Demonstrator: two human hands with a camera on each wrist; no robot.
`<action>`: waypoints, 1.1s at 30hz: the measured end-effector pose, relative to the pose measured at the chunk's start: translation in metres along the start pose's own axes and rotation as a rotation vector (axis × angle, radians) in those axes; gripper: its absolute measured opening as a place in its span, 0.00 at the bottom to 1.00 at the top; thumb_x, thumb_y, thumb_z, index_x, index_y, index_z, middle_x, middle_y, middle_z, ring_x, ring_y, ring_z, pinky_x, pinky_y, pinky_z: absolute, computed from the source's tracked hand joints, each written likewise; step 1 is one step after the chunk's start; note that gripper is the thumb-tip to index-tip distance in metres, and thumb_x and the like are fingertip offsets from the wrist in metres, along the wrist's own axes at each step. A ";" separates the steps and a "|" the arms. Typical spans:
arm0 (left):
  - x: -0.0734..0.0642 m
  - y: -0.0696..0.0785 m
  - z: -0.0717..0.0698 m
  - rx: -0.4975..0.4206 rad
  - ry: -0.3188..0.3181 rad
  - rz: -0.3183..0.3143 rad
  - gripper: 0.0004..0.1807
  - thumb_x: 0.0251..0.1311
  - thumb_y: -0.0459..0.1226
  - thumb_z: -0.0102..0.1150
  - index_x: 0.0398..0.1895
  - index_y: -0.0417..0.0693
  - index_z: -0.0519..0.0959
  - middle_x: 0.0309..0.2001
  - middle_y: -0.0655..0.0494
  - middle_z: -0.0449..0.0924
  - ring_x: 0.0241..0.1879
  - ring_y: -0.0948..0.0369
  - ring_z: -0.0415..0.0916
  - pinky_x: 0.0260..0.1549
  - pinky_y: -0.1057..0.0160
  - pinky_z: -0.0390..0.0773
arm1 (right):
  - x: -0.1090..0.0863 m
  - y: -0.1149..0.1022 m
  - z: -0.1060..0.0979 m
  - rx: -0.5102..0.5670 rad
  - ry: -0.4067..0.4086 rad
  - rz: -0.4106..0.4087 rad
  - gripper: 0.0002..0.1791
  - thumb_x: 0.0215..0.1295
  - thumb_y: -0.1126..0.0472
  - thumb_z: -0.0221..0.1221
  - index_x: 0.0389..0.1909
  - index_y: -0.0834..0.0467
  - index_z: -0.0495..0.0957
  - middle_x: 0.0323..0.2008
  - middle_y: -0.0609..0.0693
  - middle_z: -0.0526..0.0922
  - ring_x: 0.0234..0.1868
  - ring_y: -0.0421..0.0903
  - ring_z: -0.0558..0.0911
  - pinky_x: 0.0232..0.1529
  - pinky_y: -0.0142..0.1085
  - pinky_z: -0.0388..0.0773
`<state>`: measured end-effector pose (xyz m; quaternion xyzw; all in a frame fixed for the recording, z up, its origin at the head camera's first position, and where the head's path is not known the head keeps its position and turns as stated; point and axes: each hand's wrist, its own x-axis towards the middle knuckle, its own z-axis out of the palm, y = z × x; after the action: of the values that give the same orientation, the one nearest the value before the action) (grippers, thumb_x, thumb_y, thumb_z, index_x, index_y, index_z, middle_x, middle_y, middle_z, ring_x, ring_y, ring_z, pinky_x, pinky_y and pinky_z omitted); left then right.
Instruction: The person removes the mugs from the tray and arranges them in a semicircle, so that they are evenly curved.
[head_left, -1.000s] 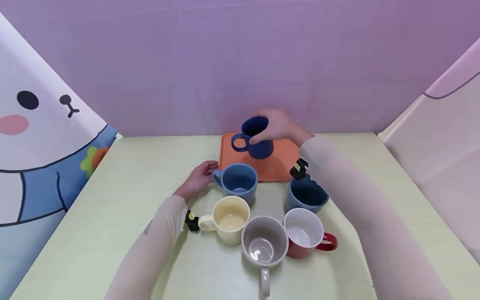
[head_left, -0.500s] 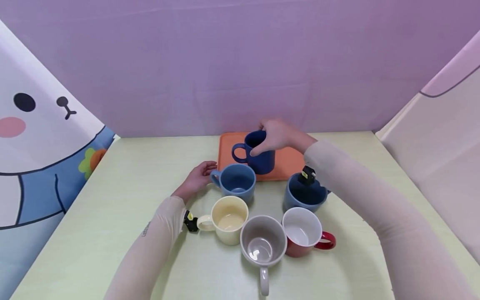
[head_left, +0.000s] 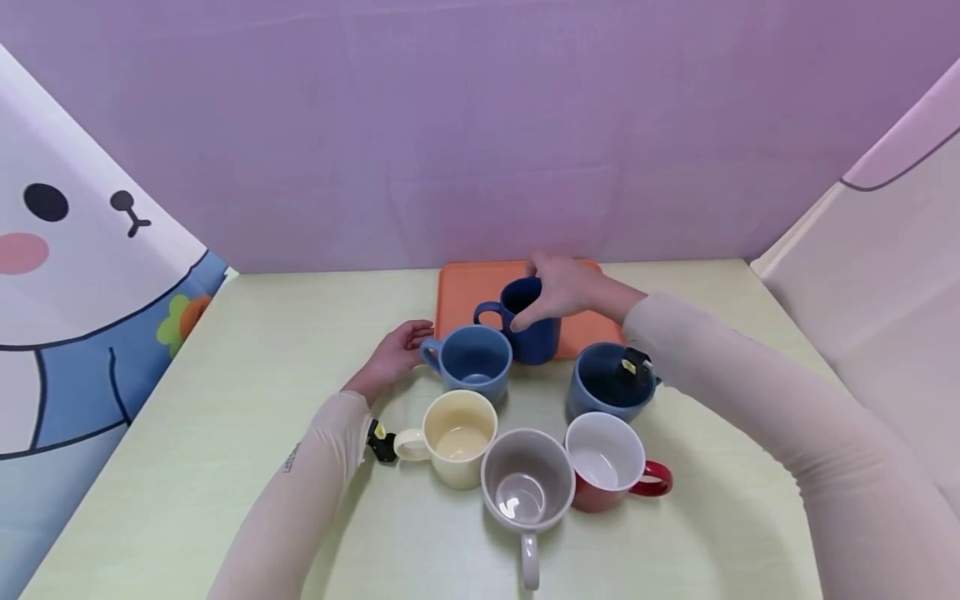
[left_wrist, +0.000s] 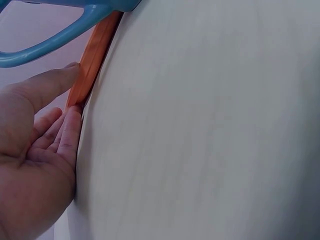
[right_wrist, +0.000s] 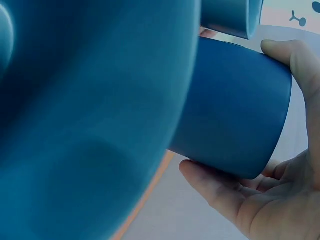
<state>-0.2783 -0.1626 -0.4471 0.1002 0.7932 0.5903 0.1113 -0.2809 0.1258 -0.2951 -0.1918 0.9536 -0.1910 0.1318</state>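
Note:
My right hand (head_left: 566,292) grips a dark blue mug (head_left: 538,340) from above, thumb on the near side and fingers around the far side. That mug is upright over the front part of an orange tray (head_left: 468,287), its handle facing left. In the right wrist view, thumb and fingers span the mug's body. My left hand (head_left: 393,354) rests at the tray's front left corner, fingertips and thumb touching the edge, as the left wrist view shows. Just beside it stands a light blue mug (head_left: 472,382), its handle close over the hand.
Another blue mug (head_left: 592,408) stands below my right wrist and looms large in the right wrist view. Closer in are a cream mug (head_left: 450,467), a grey mug (head_left: 506,517) and a red mug (head_left: 592,500) with white inside. A purple cloth (head_left: 480,167) hangs behind the table.
My right hand has brought the dark blue mug down and toward me, slightly right, from over the tray's back to its front. The left hand has stayed at the tray's corner.

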 end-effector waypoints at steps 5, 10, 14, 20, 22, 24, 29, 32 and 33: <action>-0.001 0.003 0.000 0.014 0.002 0.011 0.30 0.65 0.21 0.54 0.69 0.26 0.60 0.67 0.29 0.65 0.66 0.40 0.66 0.65 0.49 0.69 | -0.002 0.003 0.003 -0.005 -0.013 -0.021 0.42 0.49 0.41 0.72 0.59 0.59 0.67 0.51 0.57 0.77 0.46 0.54 0.77 0.45 0.46 0.81; -0.002 0.003 0.000 0.016 0.002 0.004 0.30 0.65 0.21 0.53 0.69 0.26 0.59 0.67 0.29 0.65 0.66 0.40 0.66 0.65 0.50 0.69 | -0.002 0.005 0.008 -0.058 -0.042 -0.057 0.43 0.50 0.40 0.71 0.61 0.59 0.69 0.54 0.56 0.77 0.49 0.53 0.76 0.49 0.48 0.79; -0.002 0.003 0.000 0.014 0.001 0.000 0.30 0.65 0.20 0.53 0.70 0.26 0.59 0.67 0.29 0.65 0.66 0.40 0.66 0.65 0.50 0.69 | -0.004 0.006 0.010 -0.057 -0.066 -0.053 0.41 0.49 0.39 0.71 0.57 0.60 0.70 0.48 0.56 0.79 0.45 0.52 0.77 0.43 0.44 0.80; -0.003 0.005 -0.001 0.010 0.003 -0.006 0.30 0.65 0.21 0.54 0.70 0.26 0.59 0.67 0.29 0.65 0.66 0.40 0.65 0.66 0.49 0.68 | -0.006 0.007 0.011 -0.063 -0.093 -0.038 0.40 0.48 0.38 0.71 0.54 0.59 0.69 0.43 0.55 0.79 0.41 0.52 0.76 0.39 0.41 0.79; -0.004 0.004 -0.001 0.008 0.000 -0.006 0.30 0.65 0.20 0.54 0.70 0.26 0.59 0.67 0.29 0.65 0.66 0.40 0.65 0.66 0.49 0.67 | -0.009 0.007 0.011 -0.066 -0.099 -0.037 0.40 0.48 0.38 0.71 0.54 0.59 0.69 0.43 0.55 0.79 0.41 0.52 0.76 0.39 0.40 0.79; -0.004 0.004 -0.001 0.010 -0.002 -0.003 0.30 0.65 0.21 0.53 0.70 0.25 0.59 0.67 0.29 0.65 0.67 0.39 0.65 0.66 0.49 0.67 | -0.010 0.008 0.011 -0.061 -0.105 -0.036 0.40 0.48 0.38 0.71 0.54 0.59 0.69 0.43 0.55 0.79 0.41 0.52 0.76 0.38 0.40 0.80; -0.003 0.003 -0.002 0.011 -0.003 -0.017 0.30 0.66 0.21 0.54 0.70 0.27 0.59 0.67 0.30 0.65 0.67 0.40 0.65 0.66 0.49 0.67 | -0.012 0.007 0.012 -0.058 -0.107 -0.018 0.40 0.47 0.37 0.71 0.53 0.59 0.68 0.41 0.55 0.79 0.40 0.51 0.76 0.37 0.39 0.79; -0.003 0.004 -0.003 0.017 -0.002 -0.023 0.30 0.66 0.22 0.53 0.71 0.27 0.59 0.68 0.31 0.65 0.67 0.41 0.65 0.66 0.50 0.68 | -0.012 0.004 0.014 -0.077 -0.106 -0.003 0.40 0.47 0.36 0.70 0.52 0.59 0.68 0.41 0.55 0.79 0.40 0.51 0.77 0.37 0.39 0.79; -0.003 0.004 -0.003 0.020 -0.002 -0.020 0.30 0.66 0.22 0.53 0.70 0.27 0.59 0.67 0.30 0.65 0.67 0.41 0.65 0.66 0.49 0.68 | -0.013 0.002 0.014 -0.085 -0.107 0.004 0.41 0.48 0.36 0.70 0.52 0.59 0.68 0.41 0.55 0.78 0.40 0.51 0.77 0.37 0.39 0.80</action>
<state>-0.2762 -0.1648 -0.4424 0.0940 0.7999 0.5811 0.1170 -0.2653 0.1284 -0.3062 -0.2052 0.9528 -0.1394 0.1749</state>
